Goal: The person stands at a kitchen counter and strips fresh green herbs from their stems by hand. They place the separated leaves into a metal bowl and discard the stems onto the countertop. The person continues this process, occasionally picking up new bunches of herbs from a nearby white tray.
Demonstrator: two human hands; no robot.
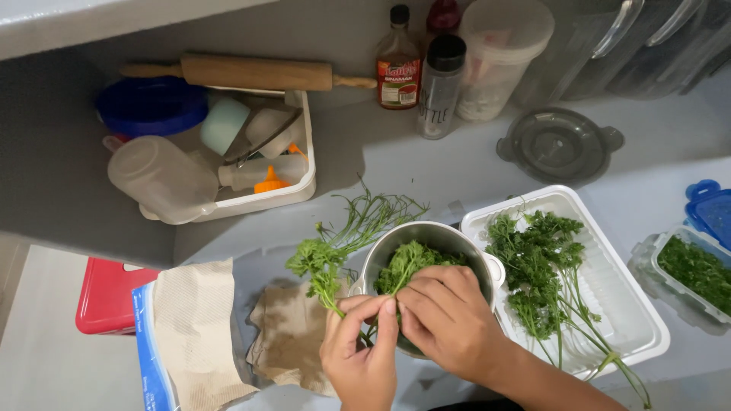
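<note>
Grip, left hand: the left hand pinches its thumb and fingertips together on a sprig of curly green parsley, low on the stem, so the leafy head stands clear above the knuckles.
Grip, right hand: the right hand closes its fingertips on the same sprig just beside the left, the two hands touching over the near rim of the pot; the hold looks suited to pulling leaf from stalk.
Sprig: it leans left over the rim, leaves hanging outside the pot above a crumpled brown paper towel.
Pot: the small round steel pot sits on the grey worktop directly under the hands and holds picked parsley leaves, so loosened pieces can drop in.
Bare stalks: thin green stems lie behind the pot, apart from the leaves.
Supply: a white rectangular plastic tray to the right holds whole parsley stalks, within reach of the right hand.
Beyond it: a clear lidless plastic box of greens, cut off by the frame edge.
Hidden: the exact pinch point is covered by the fingers; the near part of the pot lies under the right hand; the wrists run out of the picture.
Hard to tell: contents of the white tub of bottles and tools overlap.
</note>
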